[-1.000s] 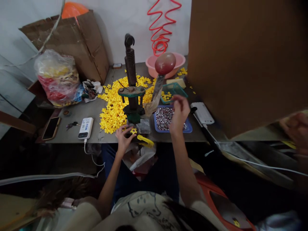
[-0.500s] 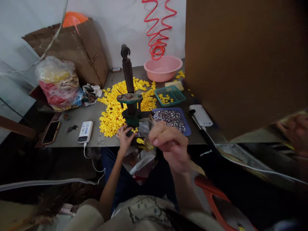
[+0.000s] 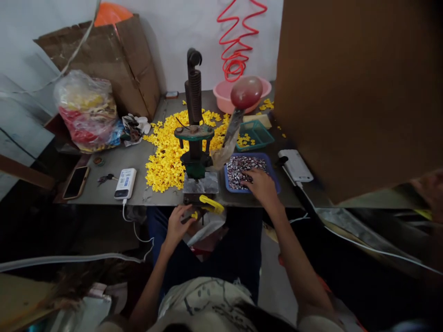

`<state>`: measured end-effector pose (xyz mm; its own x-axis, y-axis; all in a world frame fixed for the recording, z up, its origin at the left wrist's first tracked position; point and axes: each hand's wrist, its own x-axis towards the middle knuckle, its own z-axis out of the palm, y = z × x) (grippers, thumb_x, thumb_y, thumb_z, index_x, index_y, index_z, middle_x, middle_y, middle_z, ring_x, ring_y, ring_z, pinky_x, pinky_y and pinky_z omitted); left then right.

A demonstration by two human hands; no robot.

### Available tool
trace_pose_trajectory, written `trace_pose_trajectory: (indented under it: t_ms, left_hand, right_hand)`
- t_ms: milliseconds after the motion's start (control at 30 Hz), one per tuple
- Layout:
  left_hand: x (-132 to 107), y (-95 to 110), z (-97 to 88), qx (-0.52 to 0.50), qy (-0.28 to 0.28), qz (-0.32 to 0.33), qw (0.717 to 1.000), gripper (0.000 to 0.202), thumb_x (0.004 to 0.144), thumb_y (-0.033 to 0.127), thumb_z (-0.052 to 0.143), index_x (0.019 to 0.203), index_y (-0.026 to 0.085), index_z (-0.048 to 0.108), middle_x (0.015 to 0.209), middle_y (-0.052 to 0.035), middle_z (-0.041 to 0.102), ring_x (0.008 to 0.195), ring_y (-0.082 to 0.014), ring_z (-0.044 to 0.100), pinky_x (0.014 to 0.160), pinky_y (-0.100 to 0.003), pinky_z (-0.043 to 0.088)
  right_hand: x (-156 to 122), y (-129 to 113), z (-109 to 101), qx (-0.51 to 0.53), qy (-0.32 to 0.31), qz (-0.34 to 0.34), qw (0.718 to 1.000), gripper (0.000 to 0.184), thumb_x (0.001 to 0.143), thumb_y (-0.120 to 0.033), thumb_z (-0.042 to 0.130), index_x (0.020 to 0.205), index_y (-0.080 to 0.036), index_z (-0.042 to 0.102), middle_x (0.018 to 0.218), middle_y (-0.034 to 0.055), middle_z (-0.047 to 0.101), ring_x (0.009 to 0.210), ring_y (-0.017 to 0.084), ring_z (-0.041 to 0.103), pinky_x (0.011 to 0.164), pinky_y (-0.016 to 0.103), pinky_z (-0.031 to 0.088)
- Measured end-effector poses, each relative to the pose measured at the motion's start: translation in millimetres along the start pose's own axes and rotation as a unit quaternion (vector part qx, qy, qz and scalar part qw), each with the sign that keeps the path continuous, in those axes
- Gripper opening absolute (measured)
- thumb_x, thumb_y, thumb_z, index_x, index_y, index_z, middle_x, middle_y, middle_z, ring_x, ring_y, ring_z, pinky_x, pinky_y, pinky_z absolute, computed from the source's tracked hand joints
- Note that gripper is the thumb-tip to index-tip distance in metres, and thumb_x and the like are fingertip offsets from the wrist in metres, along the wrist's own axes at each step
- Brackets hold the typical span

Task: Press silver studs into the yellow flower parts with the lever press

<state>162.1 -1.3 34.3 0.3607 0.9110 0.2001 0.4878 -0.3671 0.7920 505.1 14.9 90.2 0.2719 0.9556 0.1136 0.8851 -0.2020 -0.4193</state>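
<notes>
Just below the table edge, my left hand (image 3: 177, 227) pinches a small yellow plastic piece (image 3: 194, 215) between thumb and fingers. My right hand (image 3: 260, 185) reaches into a blue tray (image 3: 278, 188) of small shiny metallic pieces (image 3: 238, 167), thumb and fingers slightly apart, fingertips touching them. Between the hands stands a dark green hand press (image 3: 195, 159), over a metal plate (image 3: 207, 183). Its lever (image 3: 232, 131), wrapped in plastic, points up and ends in a red ball knob (image 3: 246, 92). A yellow-handled tool or strip (image 3: 212, 204) sits at the table's front edge.
Behind the press spreads a heap of yellow pieces (image 3: 164, 161). A green basket (image 3: 265, 138) and pink basin (image 3: 221, 99) stand behind the tray. White power bank (image 3: 125, 183) and phone (image 3: 76, 182) lie left; another white device (image 3: 296, 166) and large cardboard (image 3: 346, 101) are right.
My right hand has let go of the press lever and moved into the blue tray; the lever has swung up. My left hand has drawn back from the press toward my lap with a yellow piece.
</notes>
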Motion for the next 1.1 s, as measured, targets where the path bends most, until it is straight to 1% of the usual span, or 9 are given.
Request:
trace_pose_trajectory:
  t_ms: [100, 200, 367, 467, 633, 767, 900, 967, 1100]
  left_hand:
    - [33, -7, -20.1, 0.040, 0.089, 0.023, 0.995, 0.027, 0.088, 0.028, 0.063, 0.115, 0.025, 0.067, 0.104, -0.0069, 0.067, 0.092, -0.0218, 0.062, 0.084, -0.037, 0.052]
    - [82, -21, -44.3, 0.126, 0.149, 0.048, 0.980, 0.033, 0.086, 0.024, 0.064, 0.118, 0.022, 0.066, 0.115, -0.0102, 0.063, 0.108, -0.0260, 0.059, 0.098, -0.043, 0.048]
    - [128, -44, -61.8, 0.185, 0.071, 0.072, 0.978, 0.028, 0.081, 0.016, 0.065, 0.108, 0.019, 0.069, 0.114, -0.0107, 0.062, 0.108, -0.0273, 0.059, 0.098, -0.043, 0.048]
    - [130, -48, -65.9, 0.172, 0.069, 0.075, 0.980, 0.024, 0.083, 0.023, 0.066, 0.107, 0.019, 0.070, 0.109, -0.0091, 0.062, 0.100, -0.0248, 0.061, 0.091, -0.038, 0.050]
    - [114, -40, -64.4, 0.092, 0.127, 0.049, 0.986, 0.032, 0.083, 0.037, 0.070, 0.110, 0.019, 0.071, 0.098, -0.0066, 0.061, 0.076, -0.0171, 0.060, 0.074, -0.031, 0.052]
    - [88, -15, -31.8, -0.056, 0.086, 0.067, 0.992, 0.036, 0.080, 0.044, 0.073, 0.108, 0.021, 0.073, 0.101, -0.0078, 0.064, 0.083, -0.0177, 0.061, 0.072, -0.029, 0.052]
    - [70, 9, 5.1, -0.106, 0.049, 0.063, 0.991, 0.035, 0.077, 0.043, 0.077, 0.105, 0.021, 0.075, 0.099, -0.0081, 0.066, 0.088, -0.0196, 0.062, 0.076, -0.030, 0.051]
    - [67, 17, 13.7, -0.126, 0.057, 0.054, 0.989, 0.037, 0.076, 0.043, 0.078, 0.105, 0.021, 0.075, 0.099, -0.0085, 0.067, 0.087, -0.0198, 0.062, 0.073, -0.029, 0.051]
    - [68, 28, 15.3, -0.145, 0.063, 0.061, 0.986, 0.037, 0.076, 0.040, 0.079, 0.108, 0.021, 0.074, 0.102, -0.0087, 0.068, 0.088, -0.0194, 0.063, 0.074, -0.029, 0.052]
  right_hand:
    - [-2, 2, 7, -0.015, 0.035, -0.020, 0.999, 0.021, 0.083, -0.022, 0.065, 0.103, -0.021, 0.072, 0.109, 0.0104, 0.069, 0.103, 0.028, 0.063, 0.082, 0.037, 0.050]
    - [-2, -2, 5, 0.001, 0.051, -0.018, 0.999, 0.013, 0.084, -0.021, 0.061, 0.093, -0.020, 0.071, 0.097, 0.0087, 0.070, 0.094, 0.025, 0.063, 0.077, 0.035, 0.048]
    - [-3, 1, 5, 0.064, 0.086, -0.008, 0.994, 0.011, 0.082, -0.020, 0.057, 0.087, -0.019, 0.067, 0.093, 0.0072, 0.071, 0.090, 0.023, 0.063, 0.079, 0.034, 0.046]
    - [-5, 8, 7, 0.108, 0.123, 0.000, 0.986, 0.012, 0.079, -0.020, 0.057, 0.086, -0.019, 0.067, 0.094, 0.0072, 0.071, 0.092, 0.024, 0.064, 0.083, 0.035, 0.046]
    - [-11, 3, 4, 0.239, 0.166, 0.039, 0.956, 0.019, 0.078, -0.029, 0.060, 0.090, -0.019, 0.070, 0.085, 0.0069, 0.072, 0.077, 0.022, 0.065, 0.074, 0.034, 0.049]
    - [-28, -35, 11, 0.413, 0.106, 0.022, 0.904, 0.025, 0.076, -0.042, 0.067, 0.085, -0.018, 0.071, 0.084, 0.0068, 0.074, 0.078, 0.021, 0.068, 0.070, 0.031, 0.051]
    - [-45, -85, 33, 0.547, 0.005, 0.013, 0.837, 0.025, 0.076, -0.043, 0.070, 0.081, -0.018, 0.070, 0.083, 0.0070, 0.074, 0.081, 0.021, 0.070, 0.076, 0.033, 0.054]
    - [-47, -104, 44, 0.560, -0.013, -0.002, 0.829, 0.024, 0.077, -0.042, 0.069, 0.079, -0.018, 0.071, 0.090, 0.0086, 0.074, 0.087, 0.022, 0.069, 0.075, 0.031, 0.053]
    - [-45, -123, 57, 0.530, 0.015, -0.030, 0.847, 0.022, 0.076, -0.039, 0.068, 0.075, -0.018, 0.071, 0.103, 0.0104, 0.070, 0.100, 0.023, 0.065, 0.065, 0.026, 0.048]
